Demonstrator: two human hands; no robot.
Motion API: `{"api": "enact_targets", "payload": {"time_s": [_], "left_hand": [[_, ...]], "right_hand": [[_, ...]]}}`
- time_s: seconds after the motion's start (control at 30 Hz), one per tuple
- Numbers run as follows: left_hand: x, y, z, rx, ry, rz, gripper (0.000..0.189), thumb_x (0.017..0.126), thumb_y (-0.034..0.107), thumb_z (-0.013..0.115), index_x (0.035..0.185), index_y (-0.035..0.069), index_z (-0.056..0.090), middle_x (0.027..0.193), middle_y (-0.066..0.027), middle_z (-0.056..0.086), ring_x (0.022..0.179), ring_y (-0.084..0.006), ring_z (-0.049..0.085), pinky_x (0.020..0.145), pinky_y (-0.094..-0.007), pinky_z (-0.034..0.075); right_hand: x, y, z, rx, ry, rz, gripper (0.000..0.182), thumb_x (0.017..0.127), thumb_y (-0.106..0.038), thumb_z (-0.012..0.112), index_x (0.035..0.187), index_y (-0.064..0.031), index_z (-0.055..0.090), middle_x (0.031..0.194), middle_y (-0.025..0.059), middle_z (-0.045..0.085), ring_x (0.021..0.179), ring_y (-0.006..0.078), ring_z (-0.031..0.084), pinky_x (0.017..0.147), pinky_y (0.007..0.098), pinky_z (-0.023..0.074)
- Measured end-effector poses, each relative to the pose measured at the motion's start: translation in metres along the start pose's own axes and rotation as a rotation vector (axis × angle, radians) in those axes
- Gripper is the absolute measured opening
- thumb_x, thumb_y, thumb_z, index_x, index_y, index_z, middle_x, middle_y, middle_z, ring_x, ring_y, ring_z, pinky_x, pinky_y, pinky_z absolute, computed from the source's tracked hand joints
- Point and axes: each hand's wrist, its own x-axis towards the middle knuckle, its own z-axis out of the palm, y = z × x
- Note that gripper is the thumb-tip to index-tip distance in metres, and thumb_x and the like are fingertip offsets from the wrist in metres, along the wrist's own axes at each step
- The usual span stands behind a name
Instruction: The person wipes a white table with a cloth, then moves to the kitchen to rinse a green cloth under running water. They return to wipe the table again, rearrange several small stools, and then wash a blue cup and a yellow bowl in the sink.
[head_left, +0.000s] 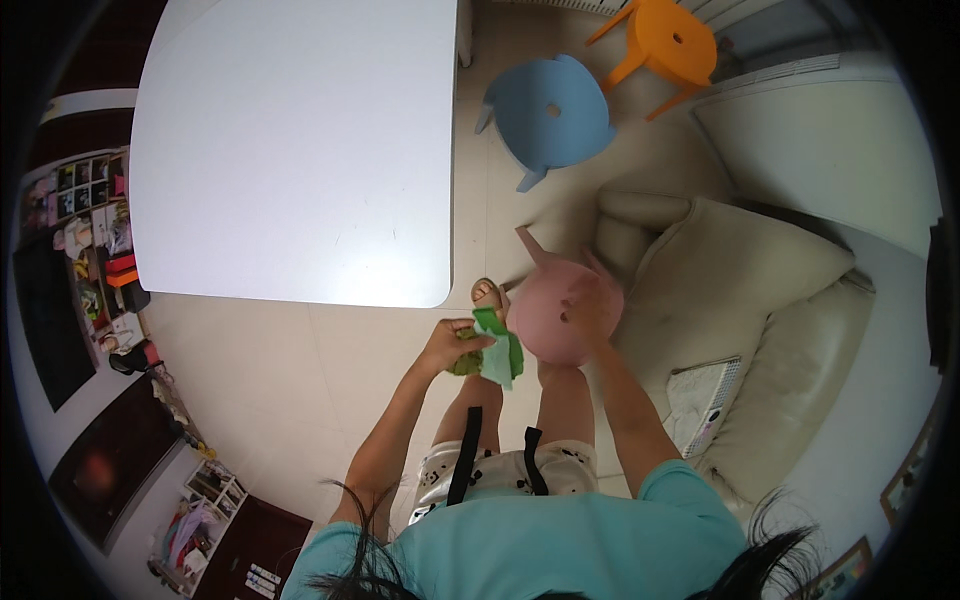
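Observation:
My left hand (456, 346) pinches a small bunch of green and pale mint cloths (496, 360) between thumb and fingers, in front of my knees. They look like thin folded rags, with a darker olive one below. My right hand (586, 309) reaches to a pink plastic stool (544, 315), its fingers at the small hole in the seat. The fingertips are blurred, and part of the seat lies under the hand. Two of the stool's legs point away from me, towards the blue stool (551, 112).
A large white table (300, 150) with a rounded corner stands ahead to the left. Beyond the blue stool is an orange stool (671, 41). A beige leather sofa (727, 277) bounds the right, with a light cloth item (697, 397) on it. Loaded shelves (94, 217) line the far left.

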Motion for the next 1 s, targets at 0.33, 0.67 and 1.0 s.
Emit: {"api": "enact_targets", "payload": {"time_s": [0.33,0.67,1.0], "left_hand": [[-0.021,-0.014,-0.001,-0.031,0.036,-0.037,0.017,0.074,0.004,0.071,0.09,0.0,0.067,0.08,-0.0034,0.066,0.069,-0.0082,0.06,0.065,-0.0233,0.05],[-0.045,0.033,-0.006,0.014,0.119,-0.047,0.019,0.076,0.007,0.069,0.093,-0.002,0.066,0.086,-0.0034,0.066,0.073,-0.0071,0.056,0.069,-0.023,0.048],[-0.057,0.094,0.027,-0.407,0.224,0.026,0.011,0.074,-0.001,0.07,0.084,0.0,0.066,0.08,-0.0014,0.065,0.071,-0.0068,0.058,0.067,-0.0223,0.048]], "right_hand": [[0.07,-0.063,0.033,-0.121,0.243,0.045,0.054,0.075,-0.024,0.063,0.12,0.0011,0.047,0.121,0.0208,0.048,0.119,0.0342,0.04,0.098,0.0422,0.0338],[0.256,-0.215,-0.146,-0.006,0.279,-0.526,0.062,0.067,-0.036,0.071,0.11,0.0039,0.055,0.109,0.0165,0.053,0.105,0.0314,0.047,0.09,0.0405,0.0401],[0.335,-0.308,-0.158,-0.595,-0.132,-0.695,0.086,0.04,-0.051,0.08,0.103,0.0038,0.061,0.111,0.0132,0.055,0.114,0.0262,0.042,0.095,0.0345,0.0308]]}}
